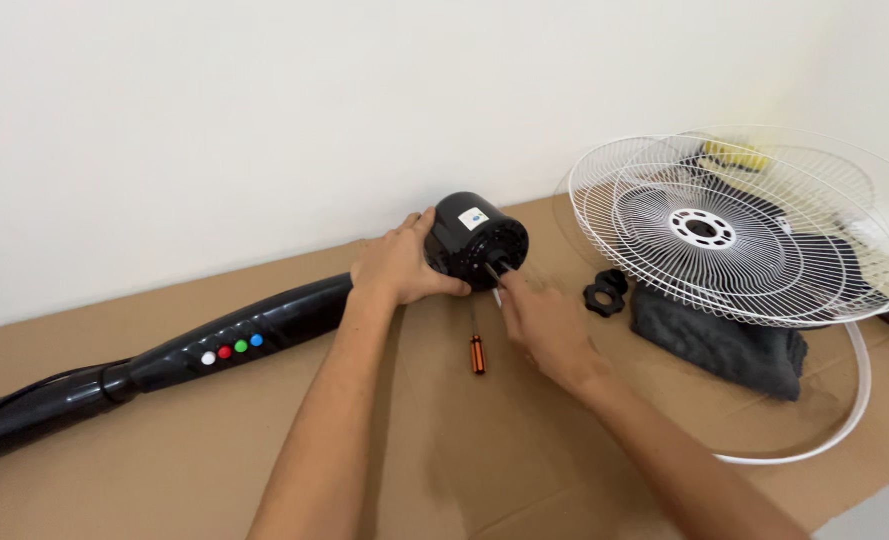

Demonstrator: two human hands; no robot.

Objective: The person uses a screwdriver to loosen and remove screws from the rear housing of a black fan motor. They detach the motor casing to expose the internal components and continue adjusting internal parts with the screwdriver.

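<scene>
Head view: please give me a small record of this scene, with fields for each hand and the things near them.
left hand: grips the black fan motor housing from the side
right hand: fingertips at the motor shaft on the housing's front
fan body: black, lying flat, with coloured buttons
screwdriver: orange handle, on the cardboard between the hands
black nut: lies beside the dark cloth
white grilles: stacked on the cloth

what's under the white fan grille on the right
The grille rests on a dark folded cloth on cardboard. A black knob lies just beside it. Something yellow shows through the wires; the cloth's far side is hidden.
</scene>
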